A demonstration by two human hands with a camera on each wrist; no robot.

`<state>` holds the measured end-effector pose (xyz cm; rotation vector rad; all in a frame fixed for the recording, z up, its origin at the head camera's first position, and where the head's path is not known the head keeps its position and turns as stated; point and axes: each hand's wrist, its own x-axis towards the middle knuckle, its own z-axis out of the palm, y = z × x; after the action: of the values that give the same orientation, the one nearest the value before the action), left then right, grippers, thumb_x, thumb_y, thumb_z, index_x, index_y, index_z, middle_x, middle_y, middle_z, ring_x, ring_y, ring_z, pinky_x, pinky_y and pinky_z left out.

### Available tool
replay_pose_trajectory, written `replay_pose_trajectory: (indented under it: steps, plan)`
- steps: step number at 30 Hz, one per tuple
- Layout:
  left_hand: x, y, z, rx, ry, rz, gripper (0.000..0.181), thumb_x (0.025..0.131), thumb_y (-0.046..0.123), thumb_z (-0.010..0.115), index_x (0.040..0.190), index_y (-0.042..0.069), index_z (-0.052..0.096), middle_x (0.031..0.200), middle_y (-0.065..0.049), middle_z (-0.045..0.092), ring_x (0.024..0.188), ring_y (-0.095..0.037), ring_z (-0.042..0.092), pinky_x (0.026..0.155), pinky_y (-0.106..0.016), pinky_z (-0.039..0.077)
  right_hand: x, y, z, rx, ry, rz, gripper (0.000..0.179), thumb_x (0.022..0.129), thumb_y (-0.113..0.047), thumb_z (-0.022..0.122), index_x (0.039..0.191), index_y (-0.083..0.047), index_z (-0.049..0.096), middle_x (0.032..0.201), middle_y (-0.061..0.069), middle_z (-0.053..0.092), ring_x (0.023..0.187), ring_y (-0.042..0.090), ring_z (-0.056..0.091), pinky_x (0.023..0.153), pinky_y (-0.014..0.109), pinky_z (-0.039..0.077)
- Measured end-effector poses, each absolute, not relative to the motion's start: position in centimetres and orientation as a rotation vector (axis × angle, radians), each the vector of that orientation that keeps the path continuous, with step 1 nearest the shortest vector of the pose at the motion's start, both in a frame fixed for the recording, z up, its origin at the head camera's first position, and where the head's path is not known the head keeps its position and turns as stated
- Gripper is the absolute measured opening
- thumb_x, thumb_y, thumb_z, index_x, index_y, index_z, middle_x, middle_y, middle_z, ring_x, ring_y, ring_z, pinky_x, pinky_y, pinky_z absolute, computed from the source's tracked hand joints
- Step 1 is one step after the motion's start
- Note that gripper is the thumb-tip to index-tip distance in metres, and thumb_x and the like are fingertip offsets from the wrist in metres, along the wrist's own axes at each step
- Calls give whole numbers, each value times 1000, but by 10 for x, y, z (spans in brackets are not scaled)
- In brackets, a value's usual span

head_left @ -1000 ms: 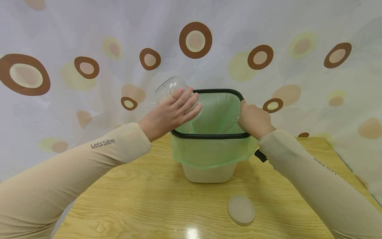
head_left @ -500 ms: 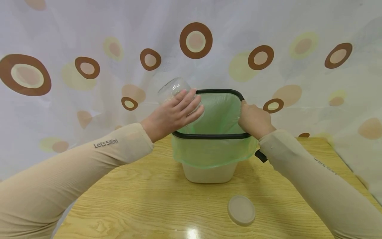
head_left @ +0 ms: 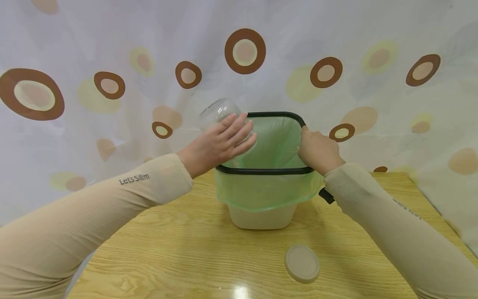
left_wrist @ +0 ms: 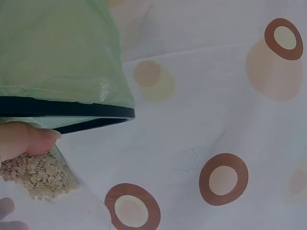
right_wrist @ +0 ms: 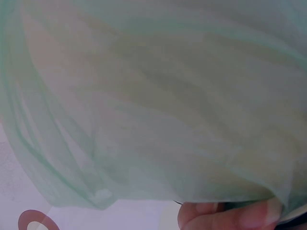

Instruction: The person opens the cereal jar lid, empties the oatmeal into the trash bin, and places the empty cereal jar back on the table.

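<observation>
My left hand (head_left: 222, 141) holds a clear jar (head_left: 216, 113), tilted with its mouth end toward the bin. Fingers spread across its side. In the left wrist view, dry oat flakes (left_wrist: 43, 175) lie inside the jar, below the thumb (left_wrist: 33, 139). The white bin (head_left: 262, 218) wears a green bag (head_left: 261, 191) folded over its outside and a black rim ring (head_left: 265, 170). At the bin's right side, my right hand (head_left: 319, 148) grips the rim. Green film fills most of the right wrist view, with that hand's fingers (right_wrist: 230, 215) at the lower edge.
A round beige lid (head_left: 301, 263) lies on the wooden table (head_left: 168, 249) in front of the bin. Just below my right wrist, a black part (head_left: 326, 195) sticks out. A white sheet with printed circles (head_left: 142, 33) hangs behind the table.
My left hand and the jar have shifted slightly right, over the bin's left side. The right hand, bin and lid stay in place.
</observation>
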<state>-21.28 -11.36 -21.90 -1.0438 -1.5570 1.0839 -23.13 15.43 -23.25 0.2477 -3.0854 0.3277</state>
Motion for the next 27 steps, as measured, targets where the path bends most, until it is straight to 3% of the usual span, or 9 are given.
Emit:
replay_pose_trajectory:
  steps: [9,27]
  plan:
    - [-215,-114,-219,-1057,-1544,1044,44,92,2,57,134,14,48,136,-11,52,128,-31,46,109,-40,31,-231,156,-233,252,-3064,312,50,93,-2,39,140,14,33,83,28,62,57,33,58,46,41,44]
    - [-211,-110,-216,-1079,-1549,1168,52,92,17,63,140,13,43,140,-13,47,131,-32,43,111,-41,28,-232,154,-233,258,-3074,309,50,94,-2,37,141,14,33,89,30,62,62,34,60,47,42,45]
